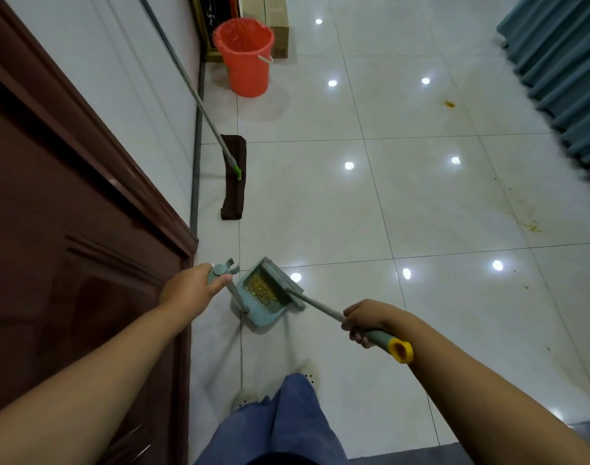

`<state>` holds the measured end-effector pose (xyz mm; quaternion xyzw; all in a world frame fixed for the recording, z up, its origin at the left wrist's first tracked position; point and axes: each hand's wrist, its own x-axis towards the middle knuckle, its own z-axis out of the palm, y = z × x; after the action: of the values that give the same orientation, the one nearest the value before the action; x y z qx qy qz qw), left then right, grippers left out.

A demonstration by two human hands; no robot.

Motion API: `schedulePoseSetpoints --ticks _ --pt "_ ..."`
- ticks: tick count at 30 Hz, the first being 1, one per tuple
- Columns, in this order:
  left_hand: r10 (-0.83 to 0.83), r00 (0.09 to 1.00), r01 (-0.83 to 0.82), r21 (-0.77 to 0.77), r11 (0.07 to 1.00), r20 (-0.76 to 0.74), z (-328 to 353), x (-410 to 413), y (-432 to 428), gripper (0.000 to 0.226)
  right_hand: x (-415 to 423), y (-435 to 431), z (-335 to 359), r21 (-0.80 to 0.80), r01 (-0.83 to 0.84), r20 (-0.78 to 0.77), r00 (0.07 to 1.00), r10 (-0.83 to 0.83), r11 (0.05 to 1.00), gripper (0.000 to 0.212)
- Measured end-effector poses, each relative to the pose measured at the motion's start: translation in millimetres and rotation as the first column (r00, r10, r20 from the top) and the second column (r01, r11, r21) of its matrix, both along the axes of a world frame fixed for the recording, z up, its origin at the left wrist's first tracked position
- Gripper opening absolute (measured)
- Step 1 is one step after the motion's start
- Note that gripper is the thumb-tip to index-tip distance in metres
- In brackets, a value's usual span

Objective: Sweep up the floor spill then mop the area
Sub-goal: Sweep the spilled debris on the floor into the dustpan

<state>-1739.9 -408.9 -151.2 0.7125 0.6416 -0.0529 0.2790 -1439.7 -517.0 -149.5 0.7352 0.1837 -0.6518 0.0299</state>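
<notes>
- Our left hand [191, 292] grips the top of the dustpan's upright handle, fingers curled round its teal clip end.
- The dustpan [270, 315] hangs low in front of our feet, just beside the brown door [69, 229]; yellowish sweepings [261, 292] lie inside it. We cannot tell whether it touches the floor.
- Our right hand [364, 318] is closed round the broom [320, 307] near its yellow end cap; the broom's head rests at the pan's far edge.
- Yellow smears [531, 226] mark the white tiles to the right, near the teal curtain [562, 78].
- The mop [235, 177] leans against the wall ahead, its brown head flat on the floor.
- An orange bucket [245, 58] stands beyond the mop.
</notes>
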Motion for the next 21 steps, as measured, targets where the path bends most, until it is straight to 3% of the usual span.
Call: schedulePoseSetpoints --ticks 6,15,21 --pt "0.036 0.999 -0.035 -0.012 0.999 0.011 6 -9 -5 0.039 -2 12 11 0.034 0.051 0.026 0.998 -0.052 0.998 0.032" --pt "0.186 0.982 -0.187 0.022 0.982 0.026 13 -42 -12 0.037 -28 56 -26 0.124 -0.066 0.157 0.987 0.046 0.990 0.030" --pt "0.198 0.980 -0.198 0.043 0.979 -0.003 0 -54 -15 0.044 -62 63 -34 0.105 -0.106 0.080 0.992 0.097 0.989 0.025"
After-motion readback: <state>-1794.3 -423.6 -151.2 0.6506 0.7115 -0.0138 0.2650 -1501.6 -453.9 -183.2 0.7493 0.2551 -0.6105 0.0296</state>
